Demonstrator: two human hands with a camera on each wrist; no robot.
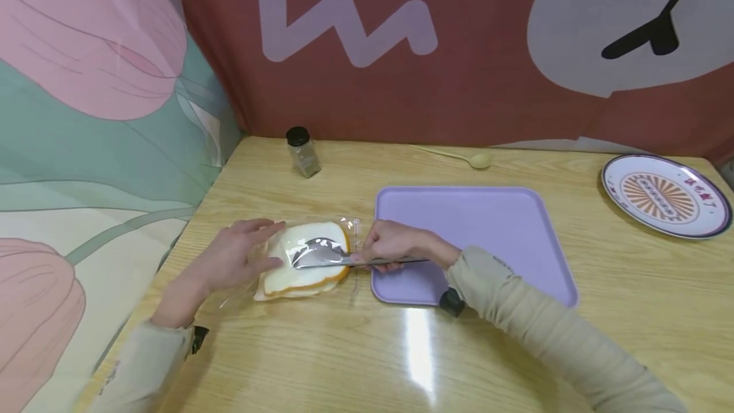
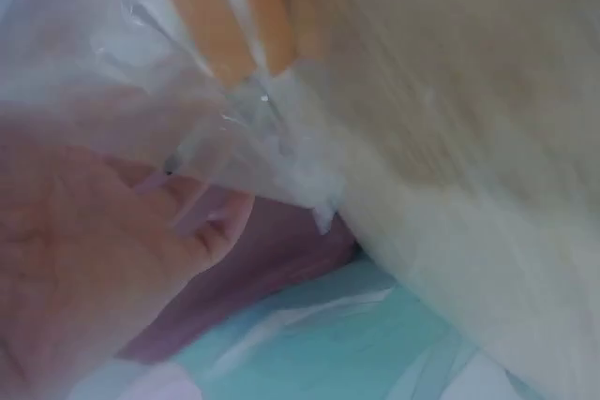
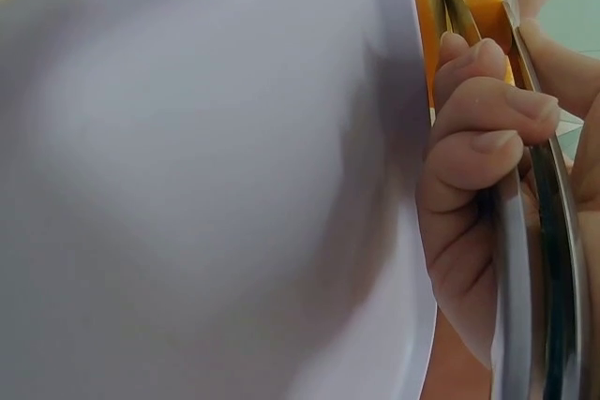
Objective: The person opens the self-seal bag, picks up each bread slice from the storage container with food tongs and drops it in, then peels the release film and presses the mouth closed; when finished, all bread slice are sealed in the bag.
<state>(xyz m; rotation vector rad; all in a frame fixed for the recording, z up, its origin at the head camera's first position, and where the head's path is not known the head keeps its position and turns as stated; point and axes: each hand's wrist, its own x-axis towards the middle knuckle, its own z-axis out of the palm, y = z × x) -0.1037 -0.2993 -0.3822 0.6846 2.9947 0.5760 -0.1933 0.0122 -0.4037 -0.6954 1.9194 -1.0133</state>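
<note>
Two white bread slices (image 1: 309, 276) with orange crusts lie stacked in a clear plastic bag (image 1: 351, 229) left of the tray. My right hand (image 1: 395, 244) grips metal tongs (image 1: 321, 255), its fingers curled round their arms. One broad tong end lies over the top slice, with plastic glare on it; in the right wrist view the other arm (image 3: 459, 2) goes between the crusts. My left hand (image 1: 243, 250) rests at the bag's left end, thumb and fingers spread beside the bread. The left wrist view shows its palm (image 2: 84, 259) against the plastic, blurred.
A purple tray (image 1: 476, 215) lies under my right forearm. Behind stand a black-capped seasoning jar (image 1: 304, 153) and a pale yellow spoon (image 1: 478, 160) by the wall. A patterned plate (image 1: 665, 196) sits at the far right. A wall cloth borders the table's left edge.
</note>
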